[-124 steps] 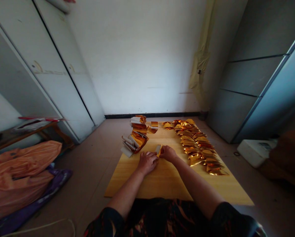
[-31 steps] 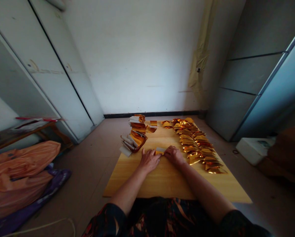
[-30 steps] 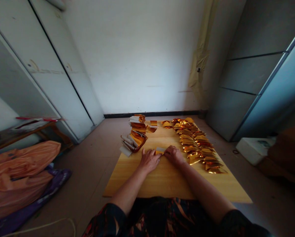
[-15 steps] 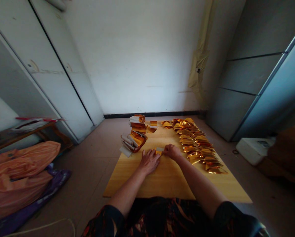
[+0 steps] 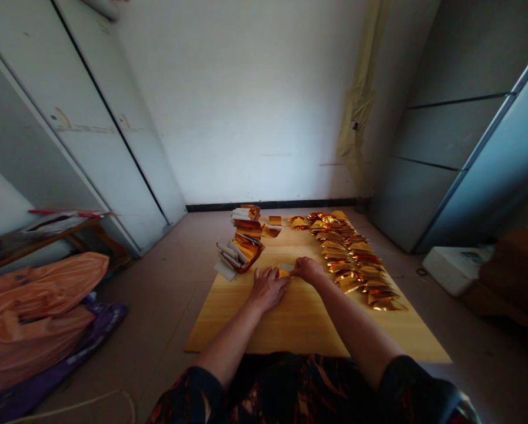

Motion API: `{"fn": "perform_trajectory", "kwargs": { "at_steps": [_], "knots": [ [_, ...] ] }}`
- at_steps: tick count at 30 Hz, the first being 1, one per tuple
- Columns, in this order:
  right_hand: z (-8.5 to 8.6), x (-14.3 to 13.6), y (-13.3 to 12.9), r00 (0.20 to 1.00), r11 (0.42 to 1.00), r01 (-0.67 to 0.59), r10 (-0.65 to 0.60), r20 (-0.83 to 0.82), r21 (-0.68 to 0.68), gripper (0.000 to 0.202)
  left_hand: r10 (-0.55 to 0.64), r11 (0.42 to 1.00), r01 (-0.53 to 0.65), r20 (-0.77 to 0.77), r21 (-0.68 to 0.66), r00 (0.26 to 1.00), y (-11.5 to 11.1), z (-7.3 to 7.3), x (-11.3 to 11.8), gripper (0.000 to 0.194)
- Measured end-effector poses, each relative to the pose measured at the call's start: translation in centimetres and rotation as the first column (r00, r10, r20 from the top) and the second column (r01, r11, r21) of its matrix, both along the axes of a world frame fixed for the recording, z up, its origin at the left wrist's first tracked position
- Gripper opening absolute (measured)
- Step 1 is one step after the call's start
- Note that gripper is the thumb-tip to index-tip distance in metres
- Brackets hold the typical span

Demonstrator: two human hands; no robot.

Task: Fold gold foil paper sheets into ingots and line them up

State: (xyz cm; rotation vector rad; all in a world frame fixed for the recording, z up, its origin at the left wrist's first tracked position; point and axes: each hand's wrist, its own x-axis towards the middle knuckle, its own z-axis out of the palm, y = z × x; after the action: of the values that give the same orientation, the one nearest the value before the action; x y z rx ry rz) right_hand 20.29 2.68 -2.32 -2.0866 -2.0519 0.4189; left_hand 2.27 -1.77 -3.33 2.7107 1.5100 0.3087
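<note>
A small sheet of gold foil paper (image 5: 285, 271) with a pale grey part lies between my hands near the middle of the wooden board. My left hand (image 5: 267, 290) rests flat on the board with fingers stretched out, their tips on the near left side of the sheet. At its right edge my right hand (image 5: 308, 270) is closed in a pinch on the paper. Ahead and to the left sit loose stacks of gold sheets with pale backs (image 5: 247, 250). Along the right side, folded gold foil pieces (image 5: 334, 250) lie in overlapping rows.
The wooden board (image 5: 299, 330) is low and its near edge lies close to my body. Cabinets (image 5: 109, 118) stand at the left, a white box (image 5: 455, 268) on the floor at the right. An orange bag (image 5: 43, 300) lies at the left.
My left hand has shifted slightly to the right along the near side of the sheet. My right hand has moved very little and still pinches the paper.
</note>
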Motion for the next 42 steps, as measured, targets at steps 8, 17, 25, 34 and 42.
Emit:
{"fn": "perform_trajectory", "kwargs": {
  "at_steps": [8, 17, 25, 34, 42],
  "knots": [
    [0.2, 1.0, 0.3, 0.983, 0.999, -0.048, 0.045, -0.180, -0.017, 0.013, 0.015, 1.000, -0.015, -0.005, -0.010, 1.000, -0.2, 0.5, 0.1, 0.030],
    [0.2, 0.1, 0.0, 0.996, 1.000, -0.018, 0.017, -0.082, -0.004, 0.023, 0.019, 0.999, -0.019, 0.002, -0.048, 1.000, -0.1, 0.9, 0.1, 0.032],
    [0.2, 1.0, 0.5, 0.987, 0.998, -0.053, 0.049, -0.154, -0.026, 0.016, 0.032, 0.997, -0.031, 0.007, -0.075, 0.999, -0.1, 1.0, 0.3, 0.031],
    [0.5, 0.1, -0.8, 0.999, 0.998, -0.025, 0.028, -0.038, 0.063, 0.022, 0.035, 0.997, -0.032, 0.036, -0.076, 0.999, 0.2, 0.9, 0.2, 0.026],
    [0.7, -0.7, -3.6, 0.959, 0.960, -0.236, 0.204, 0.197, 0.151, 0.026, 0.165, 0.983, -0.153, 0.123, -0.099, 0.979, 1.2, 0.8, 1.2, 0.015]
  ]
}}
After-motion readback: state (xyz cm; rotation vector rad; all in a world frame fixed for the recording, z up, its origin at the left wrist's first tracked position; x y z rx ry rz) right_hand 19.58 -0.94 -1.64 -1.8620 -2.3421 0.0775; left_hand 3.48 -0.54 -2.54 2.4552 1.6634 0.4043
